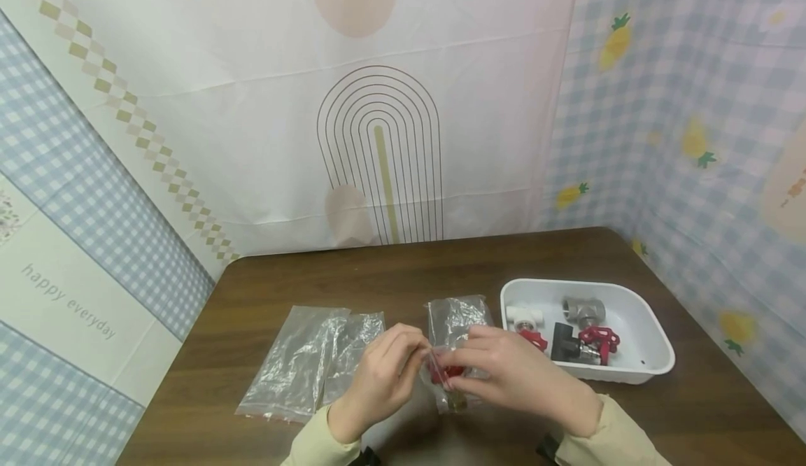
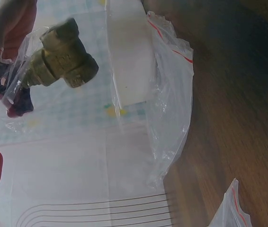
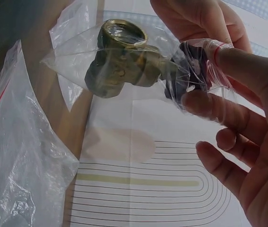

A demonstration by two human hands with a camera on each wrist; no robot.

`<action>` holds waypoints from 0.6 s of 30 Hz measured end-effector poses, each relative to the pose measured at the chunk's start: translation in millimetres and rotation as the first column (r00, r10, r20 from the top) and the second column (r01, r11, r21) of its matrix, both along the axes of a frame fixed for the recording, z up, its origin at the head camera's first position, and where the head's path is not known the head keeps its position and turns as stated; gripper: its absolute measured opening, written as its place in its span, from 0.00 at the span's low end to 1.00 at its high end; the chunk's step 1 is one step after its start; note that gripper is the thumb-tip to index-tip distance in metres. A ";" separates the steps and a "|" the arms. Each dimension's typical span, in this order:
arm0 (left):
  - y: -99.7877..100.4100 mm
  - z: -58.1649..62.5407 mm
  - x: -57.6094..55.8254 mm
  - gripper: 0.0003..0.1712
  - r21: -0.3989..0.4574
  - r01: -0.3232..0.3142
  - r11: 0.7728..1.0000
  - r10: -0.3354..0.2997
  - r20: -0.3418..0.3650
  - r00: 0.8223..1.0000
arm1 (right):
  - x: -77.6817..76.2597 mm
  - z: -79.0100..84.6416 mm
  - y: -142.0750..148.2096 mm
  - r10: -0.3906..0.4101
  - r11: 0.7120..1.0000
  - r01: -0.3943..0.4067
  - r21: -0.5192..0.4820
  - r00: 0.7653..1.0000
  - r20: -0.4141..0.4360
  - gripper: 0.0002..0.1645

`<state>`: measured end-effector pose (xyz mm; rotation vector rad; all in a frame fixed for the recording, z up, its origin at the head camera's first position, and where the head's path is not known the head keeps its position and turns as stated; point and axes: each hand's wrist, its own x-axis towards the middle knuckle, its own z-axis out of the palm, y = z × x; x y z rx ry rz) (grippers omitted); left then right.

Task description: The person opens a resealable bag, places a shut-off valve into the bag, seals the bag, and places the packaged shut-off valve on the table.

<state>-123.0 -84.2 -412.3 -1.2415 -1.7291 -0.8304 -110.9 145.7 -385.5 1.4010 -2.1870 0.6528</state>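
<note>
A brass valve (image 3: 120,71) with a handwheel (image 1: 450,373), red in the head view, sits inside a clear zip bag (image 3: 58,64). Both hands have hold of this bag at its wheel end, above the table. My left hand (image 1: 387,371) pinches the bag's edge between thumb and forefinger. On the other side, my right hand (image 1: 504,366) pinches the bag by its mouth, close to the handwheel, thumb over the red seal line. The brass body (image 2: 65,59) hangs out from the fingers and shows through the film.
Two clear zip bags (image 1: 296,361) lie flat on the brown table (image 1: 390,270) at left. Another bag (image 1: 460,315) lies just beyond the hands. A white tray (image 1: 651,354) at right holds a white fitting (image 1: 525,315), a grey metal tee (image 1: 582,308), a black fitting (image 1: 564,343) and red handwheels.
</note>
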 end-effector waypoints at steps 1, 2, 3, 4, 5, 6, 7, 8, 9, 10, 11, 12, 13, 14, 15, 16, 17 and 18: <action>-0.1 0.1 -0.2 0.06 0.002 0.002 1.000 -0.002 0.000 1.000 | -0.3 -0.1 -0.1 0.003 1.000 -0.003 0.001 1.000 0.004 0.13; -0.3 0.1 -0.3 0.06 0.004 0.004 1.000 -0.004 0.003 1.000 | -0.6 -0.4 -0.1 0.004 1.000 -0.004 0.002 1.000 0.008 0.12; -0.5 0.1 -0.5 0.05 0.006 0.006 1.000 -0.006 0.004 1.000 | -0.7 -0.5 -0.2 0.005 1.000 -0.005 0.004 1.000 0.011 0.12; -0.7 0.2 -0.6 0.05 0.008 0.008 1.000 -0.008 0.003 1.000 | -0.8 -0.4 -0.2 0.007 1.000 -0.007 0.006 1.000 0.012 0.11; -0.9 0.3 -0.8 0.06 0.011 0.010 1.000 -0.010 0.003 1.000 | -0.8 -0.2 -0.2 0.007 1.000 -0.007 0.009 1.000 0.017 0.09; -1.3 0.6 -0.8 0.06 0.017 0.012 1.000 -0.012 0.007 1.000 | -0.7 -0.1 -0.3 0.010 1.000 -0.011 0.011 1.000 0.018 0.06; -1.7 0.7 -1.1 0.07 0.024 0.012 1.000 -0.012 0.007 1.000 | -0.9 -0.2 -0.2 0.016 1.000 -0.016 0.011 1.000 0.015 0.04; -2.1 0.8 -1.4 0.07 0.030 0.012 0.999 -0.012 0.010 1.000 | -0.9 -0.3 -0.1 0.021 1.000 -0.021 0.010 1.000 0.012 0.05; -2.7 0.9 -1.6 0.08 0.035 0.013 0.999 -0.013 0.013 1.000 | -0.9 -0.2 0.1 0.027 1.000 -0.027 0.008 1.000 0.011 0.08; -3.4 1.2 -1.8 0.09 0.043 0.014 0.999 -0.015 0.017 1.000 | -0.9 -0.1 0.5 0.034 0.999 -0.034 0.005 0.999 0.010 0.10; -4.3 1.3 -2.1 0.09 0.051 0.017 0.999 -0.018 0.023 1.000 | -1.0 0.0 0.9 0.041 0.999 -0.041 0.004 0.999 0.012 0.12; -5.3 1.4 -2.2 0.09 0.058 0.018 0.998 -0.020 0.029 0.999 | -1.0 -0.1 1.3 0.045 0.999 -0.045 0.003 0.999 0.012 0.12; -6.2 1.1 -2.4 0.09 0.061 0.018 0.998 -0.020 0.033 0.999 | -1.4 -0.4 1.8 0.050 0.999 -0.050 0.002 0.999 0.012 0.12; -7.2 0.8 -2.4 0.09 0.062 0.018 0.998 -0.021 0.041 0.999 | -1.5 -0.4 2.1 0.053 0.999 -0.053 0.002 0.999 0.013 0.11; -8.1 0.5 -2.4 0.09 0.066 0.017 0.998 -0.021 0.046 0.999 | -1.8 -0.6 2.4 0.055 0.998 -0.055 0.003 0.998 0.011 0.10; -8.8 0.3 -2.7 0.09 0.070 0.016 0.997 -0.019 0.049 0.999 | -2.2 -0.9 2.5 0.056 0.998 -0.057 0.004 0.998 0.007 0.09; -9.3 -0.1 -2.9 0.09 0.073 0.016 0.997 -0.020 0.053 0.998 | -2.8 -1.3 2.5 0.057 0.998 -0.057 0.005 0.998 0.001 0.09; -10.0 -0.6 -3.1 0.09 0.077 0.017 0.997 -0.021 0.059 0.998 | -3.3 -1.7 2.7 0.055 0.998 -0.055 0.002 0.998 -0.006 0.08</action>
